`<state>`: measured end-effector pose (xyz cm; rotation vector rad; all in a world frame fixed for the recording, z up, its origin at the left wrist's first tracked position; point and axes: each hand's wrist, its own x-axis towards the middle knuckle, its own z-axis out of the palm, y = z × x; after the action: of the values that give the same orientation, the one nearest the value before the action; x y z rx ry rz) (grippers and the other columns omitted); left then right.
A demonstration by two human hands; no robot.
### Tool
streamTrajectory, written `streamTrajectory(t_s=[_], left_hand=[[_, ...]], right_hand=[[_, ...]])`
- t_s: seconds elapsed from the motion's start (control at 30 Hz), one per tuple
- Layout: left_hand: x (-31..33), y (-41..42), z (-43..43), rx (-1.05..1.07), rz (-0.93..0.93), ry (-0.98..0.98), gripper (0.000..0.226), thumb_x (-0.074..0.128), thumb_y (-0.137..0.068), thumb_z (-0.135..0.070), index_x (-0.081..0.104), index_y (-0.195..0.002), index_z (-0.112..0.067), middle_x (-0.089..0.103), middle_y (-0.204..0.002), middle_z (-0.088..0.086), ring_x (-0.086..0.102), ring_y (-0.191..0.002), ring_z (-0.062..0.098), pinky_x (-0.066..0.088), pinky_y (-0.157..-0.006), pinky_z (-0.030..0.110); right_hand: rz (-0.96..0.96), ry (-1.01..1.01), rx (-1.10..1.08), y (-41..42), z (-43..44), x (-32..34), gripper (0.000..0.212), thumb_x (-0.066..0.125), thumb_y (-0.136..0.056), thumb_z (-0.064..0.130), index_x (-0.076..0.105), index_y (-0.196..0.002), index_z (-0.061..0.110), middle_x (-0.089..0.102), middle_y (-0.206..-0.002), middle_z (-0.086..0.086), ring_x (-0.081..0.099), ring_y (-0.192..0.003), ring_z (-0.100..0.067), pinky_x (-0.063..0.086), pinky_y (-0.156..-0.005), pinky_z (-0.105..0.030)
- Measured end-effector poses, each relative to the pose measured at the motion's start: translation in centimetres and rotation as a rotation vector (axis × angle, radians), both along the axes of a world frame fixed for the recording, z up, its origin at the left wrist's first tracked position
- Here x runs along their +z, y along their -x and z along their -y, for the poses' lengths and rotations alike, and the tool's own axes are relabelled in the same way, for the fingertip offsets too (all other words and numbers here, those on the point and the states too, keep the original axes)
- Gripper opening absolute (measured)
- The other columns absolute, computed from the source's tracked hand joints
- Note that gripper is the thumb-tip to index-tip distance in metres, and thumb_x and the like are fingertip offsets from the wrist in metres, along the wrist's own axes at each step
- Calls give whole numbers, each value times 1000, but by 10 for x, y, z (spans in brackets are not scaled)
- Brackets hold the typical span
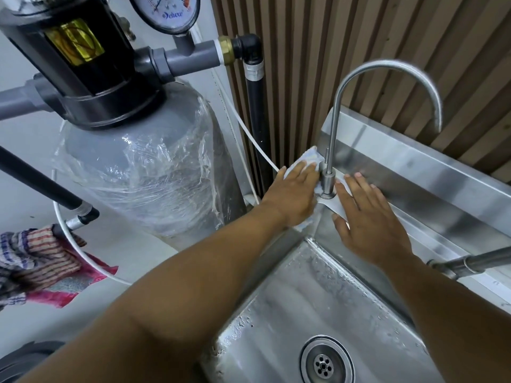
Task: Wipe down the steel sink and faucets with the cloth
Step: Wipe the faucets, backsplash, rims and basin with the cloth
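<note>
Your left grip (294, 196) is lying flat, fingers straight and close together, pressing the cloth (309, 158) onto the back corner of the sink (290, 313) rim. Your right grip (370, 217) is also lying flat, fingers straight and slightly spread, pressing down on the other end of the same cloth. Neither grip is curling round anything.

Between the two grips the gooseneck faucet (336, 106) is standing upright, its base just beside your left fingertips and your right thumb. The white cloth is wrapping around that base. One end is bunching up beyond your left fingers, and the other is running as a strip under your right palm. The spout is arching over above your right grip.

Beyond your right fingertips the steel backsplash (414, 172) is rising, with a slatted wall (359, 37) behind it. Below both wrists the basin is glistening with water drops, and the drain (323, 362) is sitting well apart from both grips, toward you. A second faucet (475, 262) is reaching in from the right, just beside your right forearm.

Left of your left grip a grey filter tank (143, 172) wrapped in clear film is standing near the sink, with a pressure gauge (166, 12) above it. A white tube (257, 142) is running down toward your left fingertips. Well left of your left forearm a striped rag (41, 261) is lying bunched by a black pipe.
</note>
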<state>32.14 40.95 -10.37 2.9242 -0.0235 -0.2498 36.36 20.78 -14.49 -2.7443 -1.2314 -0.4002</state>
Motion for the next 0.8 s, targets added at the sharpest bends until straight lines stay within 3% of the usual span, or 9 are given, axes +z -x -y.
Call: streamTrajectory(t_s=[0.13,0.23,0.3,0.4,0.5,0.6,0.7,0.8], left_hand=[[-10,53,-9,-157,183,27,50,33,-98,-36,47,-138,-9,39,-155,8,24,-149,25,16,-120,52],[-17,95,-15,-157,244,52,41,37,-99,-40,57,-124,-14,48,-149,4,33,-145,22,23,-118,48],[-21,113,-20,-147,251,-4,37,41,-98,-35,56,-126,-17,47,-150,3,35,-145,21,26,-118,48],[-23,116,-17,-76,196,-56,55,32,-97,-35,40,-147,-13,41,-155,3,29,-148,21,20,-121,47],[-17,86,-6,14,130,-82,62,22,-102,-42,18,-158,-16,17,-165,4,11,-152,22,11,-123,47],[-10,39,6,34,63,-158,60,25,-105,-42,10,-158,-19,-3,-167,4,-3,-153,20,5,-122,46],[-9,17,14,3,62,-179,60,29,-106,-37,8,-158,-14,-1,-167,2,-5,-153,18,1,-122,45],[-15,36,6,-102,155,-149,60,49,-100,-22,27,-154,-9,23,-163,6,15,-152,22,13,-122,46]], right_hand=[[-9,-3,-3,-1,1,-1,64,45,-95,35,38,-152,7,36,-157,-18,24,-150,-34,26,-120,-50],[-13,9,-8,0,1,-1,64,43,-96,36,36,-153,8,34,-158,-17,22,-151,-33,24,-121,-49],[-18,22,-12,-1,1,0,64,41,-97,38,34,-153,9,33,-159,-17,21,-151,-33,24,-121,-48],[-27,31,-18,-1,1,0,64,39,-97,39,33,-153,10,32,-159,-16,21,-151,-33,24,-121,-49],[-24,36,-18,0,1,0,64,40,-97,38,35,-153,9,34,-158,-16,22,-151,-33,24,-121,-49],[-15,37,-19,-1,1,0,63,39,-98,38,36,-153,8,35,-158,-16,23,-150,-33,25,-121,-49],[-25,23,-16,-1,0,-1,62,38,-99,39,36,-152,7,35,-157,-16,23,-150,-33,25,-120,-49],[-24,17,-15,0,0,0,63,40,-98,38,35,-153,7,36,-157,-16,24,-150,-33,25,-120,-49]])
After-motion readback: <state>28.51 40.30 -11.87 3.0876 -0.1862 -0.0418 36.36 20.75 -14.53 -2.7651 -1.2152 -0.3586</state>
